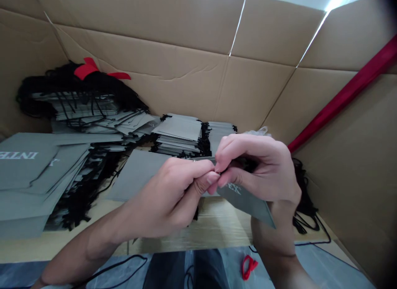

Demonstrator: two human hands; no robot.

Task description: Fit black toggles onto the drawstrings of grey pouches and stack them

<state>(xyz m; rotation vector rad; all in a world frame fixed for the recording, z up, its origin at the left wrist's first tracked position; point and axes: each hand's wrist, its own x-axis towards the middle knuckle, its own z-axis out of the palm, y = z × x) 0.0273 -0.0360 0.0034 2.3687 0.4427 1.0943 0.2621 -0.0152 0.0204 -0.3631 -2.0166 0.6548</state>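
My left hand and my right hand meet at the upper edge of a flat grey paper bag with white lettering. Thumb and forefinger of each are pinched together there, fingertips touching. Something small and dark, perhaps the end of a black cord, shows between the fingertips, mostly hidden. The bag hangs tilted below my right hand, above the table. Behind my left wrist lies another flat grey bag.
Grey bags with black cord ends pile up at left. Behind them lie black cords with a red strip. Neat stacks stand at the back. More black cord lies at right. Cardboard walls enclose the table.
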